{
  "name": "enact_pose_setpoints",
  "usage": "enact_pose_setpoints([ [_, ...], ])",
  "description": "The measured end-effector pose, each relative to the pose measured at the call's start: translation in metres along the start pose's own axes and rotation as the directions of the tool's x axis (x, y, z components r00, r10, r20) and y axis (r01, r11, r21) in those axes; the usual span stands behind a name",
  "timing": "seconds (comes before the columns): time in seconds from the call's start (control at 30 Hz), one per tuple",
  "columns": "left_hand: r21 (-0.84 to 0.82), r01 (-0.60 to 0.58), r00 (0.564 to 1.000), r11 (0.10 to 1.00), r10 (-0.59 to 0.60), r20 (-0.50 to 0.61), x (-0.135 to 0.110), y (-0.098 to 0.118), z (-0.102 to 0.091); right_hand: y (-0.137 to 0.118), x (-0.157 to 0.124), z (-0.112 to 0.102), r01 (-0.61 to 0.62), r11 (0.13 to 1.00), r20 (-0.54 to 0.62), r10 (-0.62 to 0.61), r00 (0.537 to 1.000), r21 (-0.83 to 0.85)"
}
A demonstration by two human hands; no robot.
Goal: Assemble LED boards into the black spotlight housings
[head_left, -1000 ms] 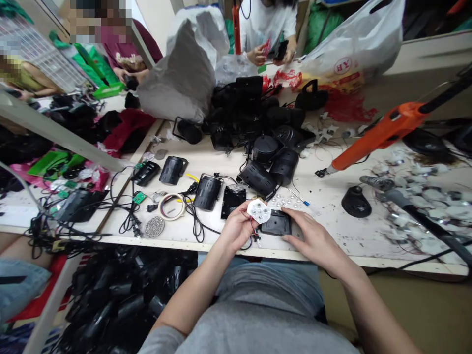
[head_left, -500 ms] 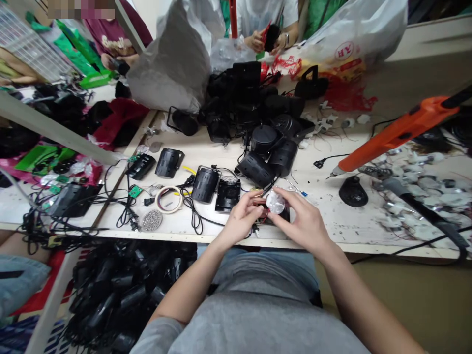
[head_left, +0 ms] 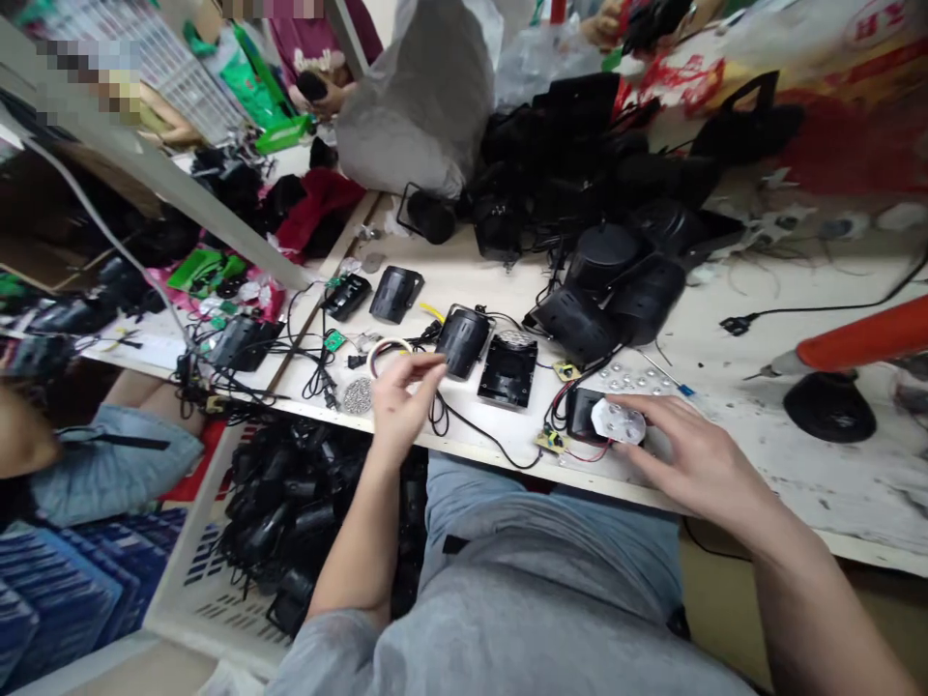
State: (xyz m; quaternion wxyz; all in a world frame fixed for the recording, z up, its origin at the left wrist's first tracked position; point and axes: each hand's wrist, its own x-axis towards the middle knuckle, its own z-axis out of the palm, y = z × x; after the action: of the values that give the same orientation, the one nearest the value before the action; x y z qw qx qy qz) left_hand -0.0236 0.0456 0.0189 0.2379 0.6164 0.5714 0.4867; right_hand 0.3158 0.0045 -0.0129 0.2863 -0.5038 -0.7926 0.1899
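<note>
My right hand (head_left: 685, 452) grips a round white lamp piece with clear lenses (head_left: 619, 422) between thumb and fingers. It is held over a black housing (head_left: 582, 414) at the table's front. A small circuit board (head_left: 551, 441) with red and black wires lies beside that housing. My left hand (head_left: 403, 404) is raised left of it, thumb and fingertips pinched together. Whether anything small sits in that pinch cannot be made out. Behind the left hand is a roll of tape (head_left: 379, 354), partly covered, and close by is a dish of small metal screws (head_left: 357, 395).
An open black housing (head_left: 507, 375) and a closed black lamp (head_left: 464, 341) stand mid-table. Black lamps (head_left: 605, 256) pile up behind. At right are an orange electric screwdriver (head_left: 862, 333) and a black stand (head_left: 830, 406). A white crate (head_left: 239, 614) of black parts is below.
My left hand has left the lamp piece and moved left toward the screws, its fingers now pinched. The right hand still holds the piece. The view has turned left.
</note>
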Motion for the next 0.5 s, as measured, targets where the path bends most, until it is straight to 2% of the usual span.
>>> enact_pose_setpoints([
  [0.03,0.018,0.046,0.997,0.999,-0.045,-0.055,0.002,-0.006,-0.009,0.001,0.001,0.001,0.009,1.000,0.005,-0.009,1.000,0.005],
  [0.1,0.076,0.072,0.995,0.994,-0.066,-0.078,0.003,-0.013,-0.018,0.002,0.002,0.003,0.023,1.000,0.017,-0.024,1.000,0.014],
  [0.17,0.152,-0.007,1.000,0.988,0.007,0.000,0.004,-0.012,-0.014,0.003,0.002,0.005,0.026,1.000,0.020,-0.026,0.999,0.016],
  [0.23,0.209,-0.147,0.981,0.967,0.116,0.155,0.008,-0.007,0.000,0.004,0.001,0.006,0.023,1.000,0.022,-0.024,0.999,0.009],
  [0.3,0.245,-0.279,0.924,0.928,0.190,0.332,0.014,-0.002,0.021,0.004,-0.001,0.006,0.023,1.000,0.023,-0.023,0.999,-0.002],
  [0.37,0.292,-0.370,0.861,0.882,0.208,0.464,0.022,0.002,0.041,0.003,-0.004,0.002,0.016,1.000,0.015,-0.015,1.000,-0.013],
  [0.5,0.431,-0.500,0.781,0.751,0.176,0.600,0.038,0.006,0.065,-0.006,-0.016,-0.010,-0.031,0.999,-0.089,0.027,0.996,-0.039],
])
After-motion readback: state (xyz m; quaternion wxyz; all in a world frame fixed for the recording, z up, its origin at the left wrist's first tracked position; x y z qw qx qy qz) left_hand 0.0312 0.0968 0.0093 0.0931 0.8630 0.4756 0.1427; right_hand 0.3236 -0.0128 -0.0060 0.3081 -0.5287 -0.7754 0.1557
